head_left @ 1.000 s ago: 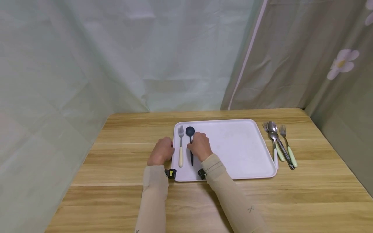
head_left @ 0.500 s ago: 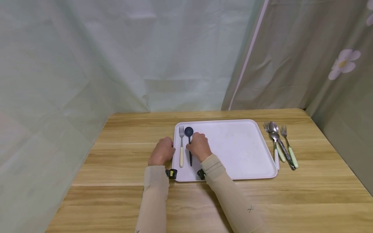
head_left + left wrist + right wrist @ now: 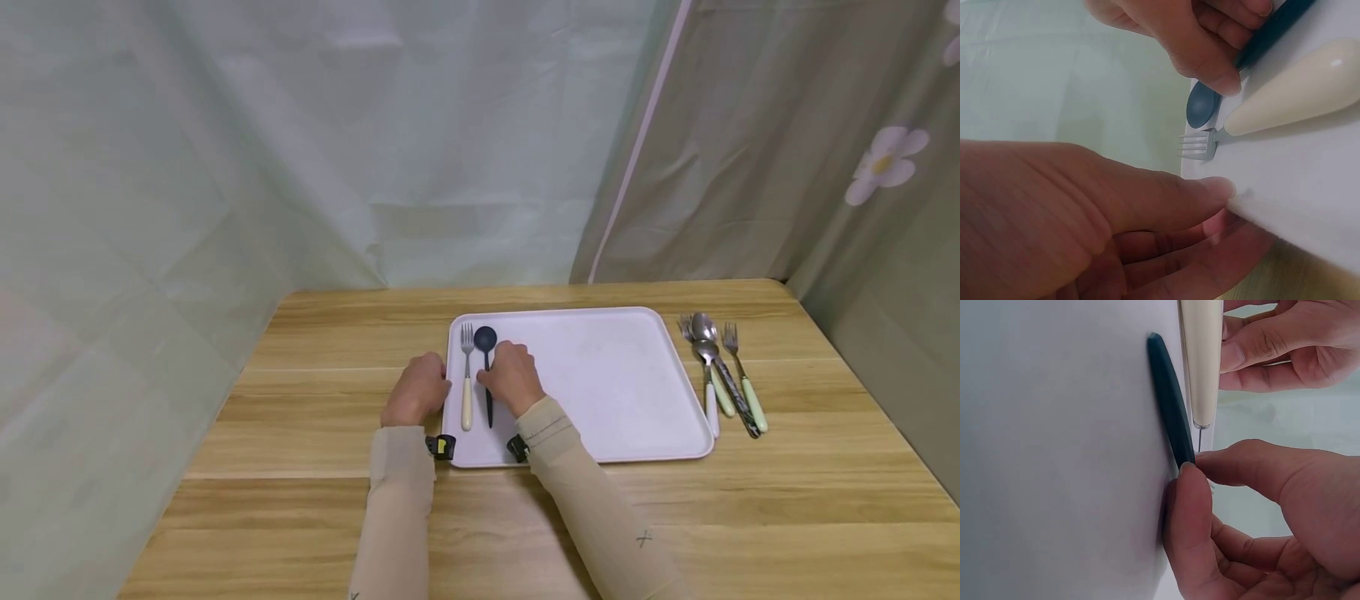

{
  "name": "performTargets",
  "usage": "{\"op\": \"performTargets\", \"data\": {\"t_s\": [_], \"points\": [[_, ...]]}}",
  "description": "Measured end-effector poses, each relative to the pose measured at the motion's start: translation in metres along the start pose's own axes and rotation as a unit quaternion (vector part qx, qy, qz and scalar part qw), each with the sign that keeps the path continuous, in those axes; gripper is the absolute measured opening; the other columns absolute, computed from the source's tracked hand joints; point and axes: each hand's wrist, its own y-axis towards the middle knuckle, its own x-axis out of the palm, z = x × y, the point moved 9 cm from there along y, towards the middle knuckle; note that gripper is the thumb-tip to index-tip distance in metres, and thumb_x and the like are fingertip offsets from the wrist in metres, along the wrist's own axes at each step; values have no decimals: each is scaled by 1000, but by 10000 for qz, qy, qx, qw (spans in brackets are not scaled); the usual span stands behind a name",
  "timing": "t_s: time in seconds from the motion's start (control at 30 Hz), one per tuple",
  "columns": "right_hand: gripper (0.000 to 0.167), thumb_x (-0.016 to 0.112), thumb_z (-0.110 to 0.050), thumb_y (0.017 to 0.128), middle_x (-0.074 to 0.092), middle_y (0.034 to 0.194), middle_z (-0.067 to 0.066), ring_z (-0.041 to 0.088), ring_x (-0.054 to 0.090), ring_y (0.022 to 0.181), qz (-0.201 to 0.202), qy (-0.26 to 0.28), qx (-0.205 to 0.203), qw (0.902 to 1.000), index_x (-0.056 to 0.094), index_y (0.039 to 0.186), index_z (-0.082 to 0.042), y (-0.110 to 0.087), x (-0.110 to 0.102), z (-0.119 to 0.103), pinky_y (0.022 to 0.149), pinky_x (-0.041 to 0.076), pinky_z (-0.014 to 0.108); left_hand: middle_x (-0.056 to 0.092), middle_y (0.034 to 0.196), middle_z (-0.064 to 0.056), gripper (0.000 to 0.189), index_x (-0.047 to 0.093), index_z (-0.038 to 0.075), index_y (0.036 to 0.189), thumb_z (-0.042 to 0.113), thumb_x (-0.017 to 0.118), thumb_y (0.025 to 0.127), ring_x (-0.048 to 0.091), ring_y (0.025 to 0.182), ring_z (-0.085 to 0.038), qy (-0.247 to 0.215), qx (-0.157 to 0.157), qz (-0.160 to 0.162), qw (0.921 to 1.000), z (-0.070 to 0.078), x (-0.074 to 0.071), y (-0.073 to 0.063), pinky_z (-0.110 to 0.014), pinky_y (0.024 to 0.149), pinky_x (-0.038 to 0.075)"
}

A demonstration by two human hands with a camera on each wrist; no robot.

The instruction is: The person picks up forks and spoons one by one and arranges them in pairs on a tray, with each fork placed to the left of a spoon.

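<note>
A white tray [image 3: 592, 383] lies on the wooden table. At its left edge my left hand [image 3: 417, 390] grips the rim; the left wrist view shows the thumb on top and the fingers below. My right hand [image 3: 513, 379] pinches the dark blue-green handle of a spoon [image 3: 485, 338] between thumb and index finger. The spoon's round bowl points to the tray's far side. Just left of it lies a fork [image 3: 467, 403] with a cream handle, tines also toward the far side. The right hand covers part of the spoon's shaft.
To the tray's right, a small pile of spoons [image 3: 706, 350] and at least one fork overlaps on the table. A fork with a pale green handle [image 3: 753, 404] lies beside the pile. Curtains [image 3: 480, 167] hang behind the table [image 3: 322, 500].
My right hand has shifted the spoon slightly to the left, closer to the cream-handled fork. The left hand stays at the tray's left rim.
</note>
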Motion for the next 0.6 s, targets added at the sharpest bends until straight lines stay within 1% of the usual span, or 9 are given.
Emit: {"op": "performTargets", "data": {"t_s": [0.17,0.37,0.6], "points": [[28,78,-15,85,61,63,9,21,59,55,40,-5,-37,10000,60,66,-4,0,-1,-1,48,45,28,61,83,-12,12,65,-2,100,5,55,100,58,71,-22,-41,-69,-13,10000,0,0,-1,-27,59,44],[29,78,-16,85,61,64,9,21,58,56,25,-17,-31,10000,59,66,-5,-1,-1,0,48,45,28,61,81,-12,11,64,-2,96,3,55,98,58,70,-22,28,-10,27,10000,1,-1,-2,-27,58,44],[31,77,-21,88,60,63,8,17,57,52,-101,-42,11,9999,59,69,-5,-1,0,-1,46,44,26,62,82,-12,11,65,-2,95,3,55,98,58,70,-21,-7,5,36,10000,1,-2,-1,-27,58,45]]}}
